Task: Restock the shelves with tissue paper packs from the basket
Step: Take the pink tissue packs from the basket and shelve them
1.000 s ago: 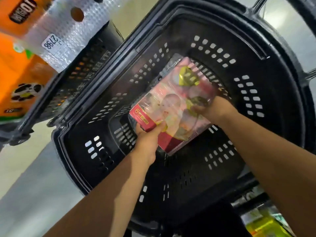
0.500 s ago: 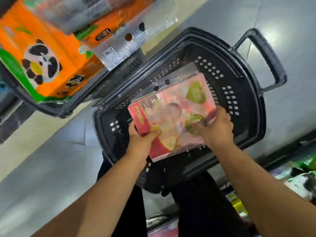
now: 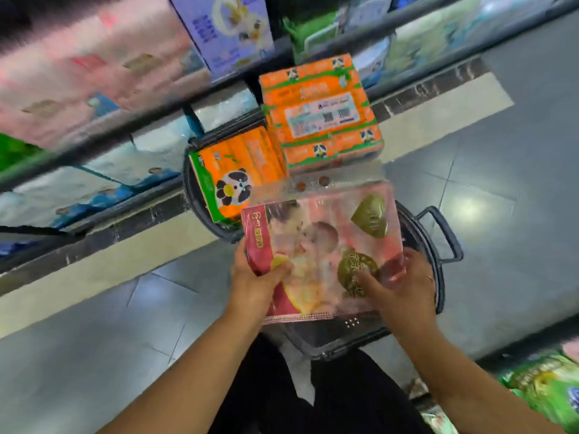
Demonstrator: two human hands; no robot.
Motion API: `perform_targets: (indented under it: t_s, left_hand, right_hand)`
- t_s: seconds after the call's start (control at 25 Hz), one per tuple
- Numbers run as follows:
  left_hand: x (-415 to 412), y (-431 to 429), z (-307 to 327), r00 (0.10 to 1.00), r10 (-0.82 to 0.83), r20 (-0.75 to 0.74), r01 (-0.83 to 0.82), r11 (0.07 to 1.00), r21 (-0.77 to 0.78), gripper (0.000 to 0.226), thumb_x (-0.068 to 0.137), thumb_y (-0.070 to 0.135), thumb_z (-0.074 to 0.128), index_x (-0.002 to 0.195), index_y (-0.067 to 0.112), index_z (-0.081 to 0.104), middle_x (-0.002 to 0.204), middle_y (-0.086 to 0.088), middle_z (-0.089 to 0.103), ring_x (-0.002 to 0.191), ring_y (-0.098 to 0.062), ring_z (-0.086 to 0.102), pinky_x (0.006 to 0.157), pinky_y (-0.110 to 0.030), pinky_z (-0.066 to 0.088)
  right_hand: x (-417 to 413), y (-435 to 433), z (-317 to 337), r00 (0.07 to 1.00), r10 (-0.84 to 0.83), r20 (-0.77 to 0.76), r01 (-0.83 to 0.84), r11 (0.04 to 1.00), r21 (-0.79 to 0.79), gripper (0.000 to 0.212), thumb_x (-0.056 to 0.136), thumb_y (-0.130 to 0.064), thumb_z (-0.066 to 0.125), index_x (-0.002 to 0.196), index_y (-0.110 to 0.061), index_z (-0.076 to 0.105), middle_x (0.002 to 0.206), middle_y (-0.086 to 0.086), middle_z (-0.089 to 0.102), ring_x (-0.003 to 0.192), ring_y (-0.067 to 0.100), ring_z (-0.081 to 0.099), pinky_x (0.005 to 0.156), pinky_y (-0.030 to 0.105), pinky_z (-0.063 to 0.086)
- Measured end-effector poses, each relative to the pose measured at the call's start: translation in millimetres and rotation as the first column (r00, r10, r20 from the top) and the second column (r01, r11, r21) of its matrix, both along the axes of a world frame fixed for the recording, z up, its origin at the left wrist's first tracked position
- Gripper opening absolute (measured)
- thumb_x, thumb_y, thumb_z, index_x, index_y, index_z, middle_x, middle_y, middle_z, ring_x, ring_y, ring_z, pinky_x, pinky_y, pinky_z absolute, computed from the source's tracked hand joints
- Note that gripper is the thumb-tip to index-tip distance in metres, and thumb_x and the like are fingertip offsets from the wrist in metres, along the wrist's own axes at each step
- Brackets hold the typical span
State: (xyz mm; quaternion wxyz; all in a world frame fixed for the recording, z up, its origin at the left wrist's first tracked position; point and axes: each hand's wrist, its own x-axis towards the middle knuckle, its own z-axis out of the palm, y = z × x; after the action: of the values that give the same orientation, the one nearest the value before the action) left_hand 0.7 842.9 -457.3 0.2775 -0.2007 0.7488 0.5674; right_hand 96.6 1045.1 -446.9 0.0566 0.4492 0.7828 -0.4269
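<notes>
While you hold the pink tissue pack (image 3: 322, 242) above the black basket (image 3: 332, 343), your left hand (image 3: 257, 277) curls round its left edge, thumb on the face; your right hand (image 3: 404, 286) grips its right corner, fingers closed on the wrap. Orange panda packs (image 3: 319, 120) sit beyond the basket.

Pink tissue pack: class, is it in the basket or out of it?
Out. Left hand and right hand hold the pink tissue pack above the black basket, its left edge beyond the rim.

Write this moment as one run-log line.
left hand: grips pink tissue pack | right hand: grips same pack | black basket: below pack | shelved: not yet
</notes>
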Motion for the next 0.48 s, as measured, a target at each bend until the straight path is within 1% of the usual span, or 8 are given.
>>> perform_targets:
  t_s: [0.04, 0.12, 0.2, 0.28, 0.32, 0.36, 0.4, 0.48]
  left_hand:
    - [-6.9, -10.6, 17.3, 1.0, -0.001, -0.022, 0.001, 1.0, 0.0, 0.067, 0.074, 0.016, 0.081, 0.118, 0.05, 0.043, 0.119, 0.001, 0.062, 0.104, -0.015, 0.063, 0.084, -0.032, 0.053]
    - [-19.0, -43.4, 51.2, 0.997, -0.009, -0.083, 0.009, 1.0, 0.0, 0.073, 0.069, 0.032, 0.082, 0.126, 0.049, 0.04, 0.124, -0.001, 0.057, 0.107, -0.015, 0.061, 0.091, -0.038, 0.053]
    - [-29.9, -77.3, 79.7, 0.989, -0.017, -0.146, 0.013, 0.999, -0.032, 0.077, 0.065, 0.043, 0.081, 0.128, 0.051, 0.037, 0.126, 0.001, 0.052, 0.109, -0.014, 0.059, 0.095, -0.041, 0.051]
    - [-40.4, -115.9, 103.2, 0.976, 0.0, -0.219, -0.012, 0.998, -0.054, 0.072, 0.071, 0.041, 0.081, 0.125, 0.054, 0.036, 0.126, 0.006, 0.046, 0.108, -0.011, 0.057, 0.094, -0.037, 0.049]
    - [-44.3, -136.6, 112.7, 0.967, 0.004, -0.254, -0.021, 0.998, -0.065, 0.071, 0.073, 0.039, 0.08, 0.125, 0.056, 0.034, 0.126, 0.006, 0.044, 0.109, -0.011, 0.055, 0.094, -0.037, 0.049]
    - [-47.1, -155.1, 118.9, 0.961, 0.0, -0.276, -0.026, 0.995, -0.092, 0.072, 0.074, 0.039, 0.08, 0.126, 0.056, 0.033, 0.128, 0.006, 0.044, 0.111, -0.012, 0.054, 0.095, -0.039, 0.048]
    - [-49.3, -172.4, 125.2, 0.955, -0.001, -0.296, -0.032, 0.994, -0.107, 0.072, 0.073, 0.041, 0.079, 0.126, 0.054, 0.032, 0.13, 0.005, 0.044, 0.112, -0.014, 0.054, 0.096, -0.041, 0.048]
    - [-54.8, -215.2, 140.1, 0.944, 0.027, -0.329, -0.059, 0.994, -0.089, 0.073, 0.073, 0.043, 0.079, 0.129, 0.05, 0.031, 0.13, 0.007, 0.048, 0.113, -0.015, 0.055, 0.097, -0.043, 0.047]
  right_hand:
    - [-6.4, -9.5, 15.5, 1.0, -0.003, -0.027, 0.002, 1.0, -0.01, 0.078, 0.057, -0.057, 0.079, 0.119, -0.029, 0.042, 0.112, 0.004, 0.054, 0.107, 0.029, 0.053, 0.089, 0.05, 0.049]
    - [-22.3, -35.1, 44.5, 0.996, -0.004, -0.086, 0.002, 1.0, -0.021, 0.077, 0.054, -0.063, 0.078, 0.115, -0.034, 0.041, 0.109, 0.001, 0.056, 0.102, 0.027, 0.057, 0.083, 0.049, 0.053]
    - [-39.0, -62.9, 73.0, 0.989, 0.017, -0.148, -0.02, 1.0, -0.014, 0.076, 0.06, -0.055, 0.08, 0.121, -0.03, 0.042, 0.104, 0.0, 0.057, 0.096, 0.025, 0.059, 0.081, 0.046, 0.054]
    - [-55.2, -96.0, 96.7, 0.972, 0.08, -0.22, -0.077, 0.997, 0.021, 0.068, 0.068, -0.042, 0.081, 0.125, -0.022, 0.049, 0.092, -0.007, 0.055, 0.086, 0.015, 0.057, 0.075, 0.03, 0.052]
    - [-62.7, -115.1, 106.0, 0.965, 0.119, -0.234, -0.111, 0.993, 0.047, 0.062, 0.07, -0.037, 0.081, 0.123, -0.02, 0.053, 0.088, -0.007, 0.052, 0.083, 0.012, 0.053, 0.069, 0.02, 0.045]
    - [-68.7, -132.7, 114.6, 0.957, 0.154, -0.246, -0.14, 0.987, 0.074, 0.058, 0.071, -0.036, 0.08, 0.12, -0.019, 0.055, 0.088, -0.004, 0.049, 0.085, 0.015, 0.048, 0.066, 0.017, 0.037]
    - [-73.9, -149.8, 120.6, 0.951, 0.178, -0.254, -0.158, 0.983, 0.097, 0.056, 0.071, -0.036, 0.08, 0.118, -0.018, 0.056, 0.09, -0.001, 0.048, 0.09, 0.018, 0.045, 0.066, 0.018, 0.033]
    - [-86.5, -192.5, 134.5, 0.938, 0.198, -0.285, -0.169, 0.978, 0.121, 0.061, 0.07, -0.036, 0.081, 0.118, -0.013, 0.053, 0.099, 0.007, 0.048, 0.1, 0.026, 0.043, 0.075, 0.027, 0.035]
